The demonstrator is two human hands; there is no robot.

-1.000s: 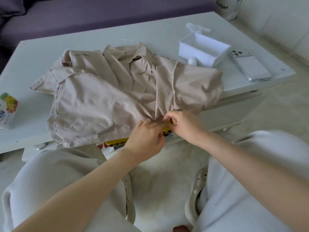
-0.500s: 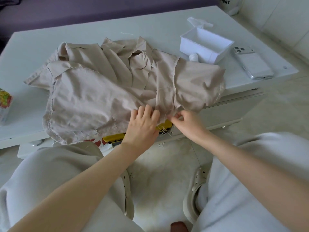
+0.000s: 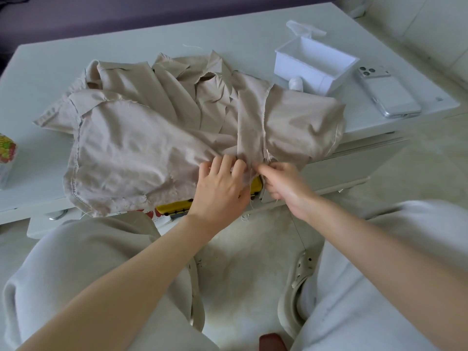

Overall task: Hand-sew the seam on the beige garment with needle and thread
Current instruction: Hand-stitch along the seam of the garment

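- At the near edge of the table [image 3: 228,34], the garment [image 3: 141,148] is spread out, and the near end of its seam [image 3: 263,117] is gathered between both hands.
- The fabric is gripped by the left hand [image 3: 222,183], fingers curled; were that hold loosened, the overhanging cloth could be dragged off line.
- What seems to be the needle [image 3: 267,154] is pinched by the right hand [image 3: 281,181]; a finger hidden beneath could be pricked.
- The thread [image 3: 297,231] hangs slack toward the floor and could be tangled.
- The box [image 3: 316,62] and phone [image 3: 387,95] lie well apart; no trouble is expected there.
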